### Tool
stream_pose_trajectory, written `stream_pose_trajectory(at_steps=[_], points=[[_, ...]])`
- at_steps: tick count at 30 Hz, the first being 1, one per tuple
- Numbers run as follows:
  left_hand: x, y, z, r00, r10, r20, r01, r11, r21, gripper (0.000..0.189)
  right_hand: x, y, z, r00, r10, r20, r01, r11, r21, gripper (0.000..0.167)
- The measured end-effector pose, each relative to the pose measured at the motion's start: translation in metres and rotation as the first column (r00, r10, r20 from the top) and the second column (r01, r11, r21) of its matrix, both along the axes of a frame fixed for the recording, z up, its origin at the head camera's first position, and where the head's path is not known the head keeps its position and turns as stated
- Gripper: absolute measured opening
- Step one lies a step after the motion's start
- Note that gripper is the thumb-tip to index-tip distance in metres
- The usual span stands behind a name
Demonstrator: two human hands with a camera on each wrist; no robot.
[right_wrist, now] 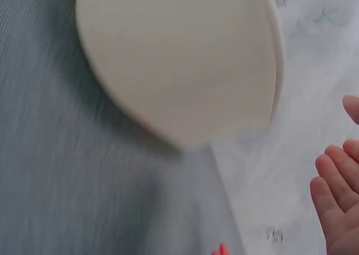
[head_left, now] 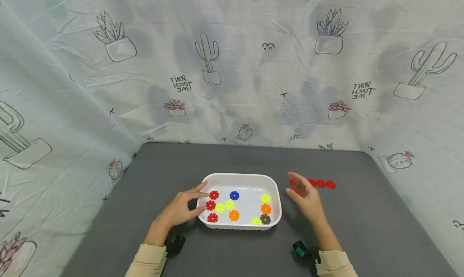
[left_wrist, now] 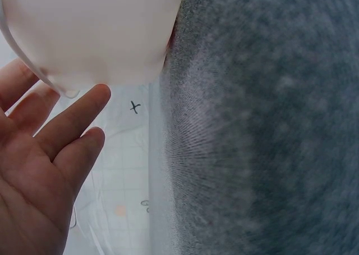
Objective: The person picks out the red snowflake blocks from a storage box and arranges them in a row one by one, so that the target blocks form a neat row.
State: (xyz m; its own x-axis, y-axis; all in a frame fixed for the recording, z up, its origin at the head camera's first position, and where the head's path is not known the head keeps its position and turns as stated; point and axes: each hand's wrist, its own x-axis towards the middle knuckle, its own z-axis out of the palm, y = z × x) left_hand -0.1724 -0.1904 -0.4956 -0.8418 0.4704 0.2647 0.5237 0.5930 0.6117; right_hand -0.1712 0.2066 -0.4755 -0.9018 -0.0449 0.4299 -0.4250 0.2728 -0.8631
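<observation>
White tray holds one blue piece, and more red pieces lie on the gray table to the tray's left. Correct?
Not left: in the head view, those red pieces lie to the right of the white tray. The rest stands.

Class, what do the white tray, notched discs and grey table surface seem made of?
White tray: probably smooth plastic; its inside shines faintly. Notched discs: likely plastic, evenly coloured; finish too small to tell. Grey surface: perhaps matte fabric, looking fuzzy.

The right hand (head_left: 309,200) partly hides some red discs (head_left: 297,191). The 2 wrist views cut off the white tray (head_left: 239,227), which the right one blurs.
</observation>
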Motion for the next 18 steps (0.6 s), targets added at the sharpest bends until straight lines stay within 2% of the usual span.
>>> stream_pose_trajectory(at_steps=[4, 9, 12, 18], points=[[0.0, 0.0, 0.0, 1.0, 0.005, 0.003, -0.005, 1.0, -0.002, 0.043, -0.005, -0.016, 0.004, 0.995, 0.097, 0.006, -0.096, 0.995, -0.031, 0.052], [0.0, 0.0, 0.001, 1.0, 0.006, 0.01, -0.006, 1.0, -0.005, 0.043, -0.009, -0.047, 0.013, 0.979, 0.204, 0.019, -0.203, 0.979, -0.021, 0.05], [0.0, 0.0, 0.001, 1.0, 0.004, 0.008, -0.004, 1.0, -0.004, 0.042, -0.011, -0.07, 0.017, 0.968, 0.25, 0.033, -0.25, 0.968, -0.005, 0.049], [0.0, 0.0, 0.001, 1.0, 0.002, 0.003, -0.002, 1.0, -0.005, 0.041, -0.016, -0.113, 0.021, 0.952, 0.292, 0.093, -0.297, 0.953, 0.05, 0.049]])
